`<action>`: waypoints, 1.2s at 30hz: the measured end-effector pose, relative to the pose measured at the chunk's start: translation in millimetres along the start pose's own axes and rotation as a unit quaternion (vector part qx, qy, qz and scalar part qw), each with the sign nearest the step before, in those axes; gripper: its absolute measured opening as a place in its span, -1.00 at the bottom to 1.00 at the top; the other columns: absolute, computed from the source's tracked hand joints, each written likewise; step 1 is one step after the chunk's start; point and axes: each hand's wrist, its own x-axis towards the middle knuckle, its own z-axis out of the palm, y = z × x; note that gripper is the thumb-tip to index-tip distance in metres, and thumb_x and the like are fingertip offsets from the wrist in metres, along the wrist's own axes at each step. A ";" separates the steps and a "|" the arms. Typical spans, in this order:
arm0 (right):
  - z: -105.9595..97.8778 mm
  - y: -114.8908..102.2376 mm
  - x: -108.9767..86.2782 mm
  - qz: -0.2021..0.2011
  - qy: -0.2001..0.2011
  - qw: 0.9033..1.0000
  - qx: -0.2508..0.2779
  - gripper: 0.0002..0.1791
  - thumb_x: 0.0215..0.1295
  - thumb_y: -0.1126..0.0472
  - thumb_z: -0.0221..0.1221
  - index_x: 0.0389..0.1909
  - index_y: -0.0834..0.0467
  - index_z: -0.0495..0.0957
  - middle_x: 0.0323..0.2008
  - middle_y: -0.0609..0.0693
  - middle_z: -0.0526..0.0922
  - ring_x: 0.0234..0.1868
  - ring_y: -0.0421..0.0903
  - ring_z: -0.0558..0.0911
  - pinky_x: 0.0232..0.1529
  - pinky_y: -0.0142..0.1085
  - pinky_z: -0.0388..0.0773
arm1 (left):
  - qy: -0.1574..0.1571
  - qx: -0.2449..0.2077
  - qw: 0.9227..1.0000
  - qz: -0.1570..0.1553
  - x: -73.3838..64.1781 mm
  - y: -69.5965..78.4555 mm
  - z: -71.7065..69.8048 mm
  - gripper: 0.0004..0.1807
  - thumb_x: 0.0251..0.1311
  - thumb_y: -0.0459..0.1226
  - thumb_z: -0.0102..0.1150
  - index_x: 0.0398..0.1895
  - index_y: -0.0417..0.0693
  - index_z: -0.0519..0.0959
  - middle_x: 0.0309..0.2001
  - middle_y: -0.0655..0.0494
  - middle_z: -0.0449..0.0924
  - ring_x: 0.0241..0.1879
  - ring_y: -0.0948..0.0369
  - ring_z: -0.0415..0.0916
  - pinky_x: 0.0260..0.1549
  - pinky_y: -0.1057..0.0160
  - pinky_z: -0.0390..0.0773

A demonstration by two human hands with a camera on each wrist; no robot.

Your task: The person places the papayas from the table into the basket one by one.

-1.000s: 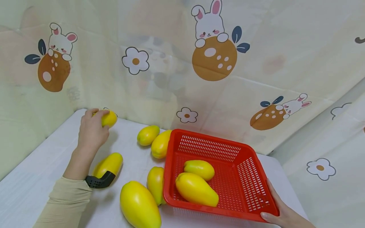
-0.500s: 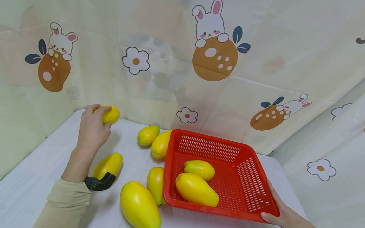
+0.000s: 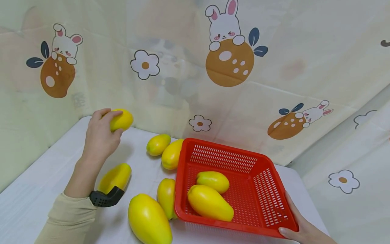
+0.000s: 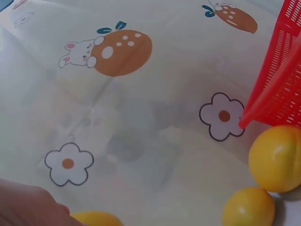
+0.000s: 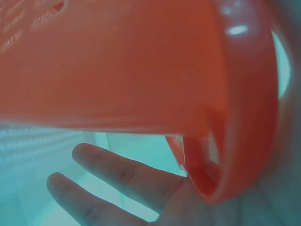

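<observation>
My left hand point(image 3: 102, 137) holds a yellow papaya point(image 3: 122, 120) above the far left of the table, thumb on its near side and fingers over its top. Only slivers of this hand point(image 4: 28, 205) and papaya point(image 4: 96, 218) show in the left wrist view. At the right, my right hand point(image 3: 300, 223) grips the near right corner of a red plastic basket point(image 3: 179, 189), its thumb on the rim. Two fingers point(image 5: 127, 176) reach out below the basket wall point(image 5: 117, 70) in the right wrist view. Inside the basket lie a smaller papaya point(image 3: 213, 182) and a larger one point(image 3: 210, 203).
Left of the basket lie a big papaya point(image 3: 149, 218), a slimmer papaya point(image 3: 166, 196) and two at the back, a small papaya point(image 3: 158, 145) and another papaya point(image 3: 172, 155). One more papaya point(image 3: 117, 176) lies beside my left wrist. A printed curtain point(image 3: 170, 101) hangs behind the white table point(image 3: 45, 176).
My left hand has lifted the papaya slightly and moved it a little to the right. The right hand, the basket and the other papayas stay where they were.
</observation>
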 end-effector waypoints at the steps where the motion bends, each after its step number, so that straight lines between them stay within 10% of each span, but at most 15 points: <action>1: 0.0 -0.2 0.0 0.000 0.001 1.000 -0.001 0.05 0.40 0.03 -0.01 0.22 -0.59 -0.78 0.38 0.20 -0.05 0.14 -0.04 0.35 0.07 -0.08 0.56 | -0.001 -0.003 1.000 0.001 -0.3 1.1 -0.2 -0.41 0.22 -0.41 0.09 0.35 -0.03 0.31 0.41 -0.18 0.04 0.30 -0.23 0.08 0.25 -0.27 0.20; 36: 2.6 -1.2 0.4 0.003 0.005 1.000 0.001 0.04 0.39 0.02 -0.01 0.21 -0.63 -0.76 0.39 0.18 -0.05 0.14 -0.05 0.36 0.07 -0.08 0.56 | 0.001 -0.027 0.995 0.099 -17.6 29.4 11.2 -0.51 0.16 -0.41 0.15 0.21 -0.09 0.45 0.33 -0.16 0.19 0.29 -0.21 0.17 0.24 -0.19 0.27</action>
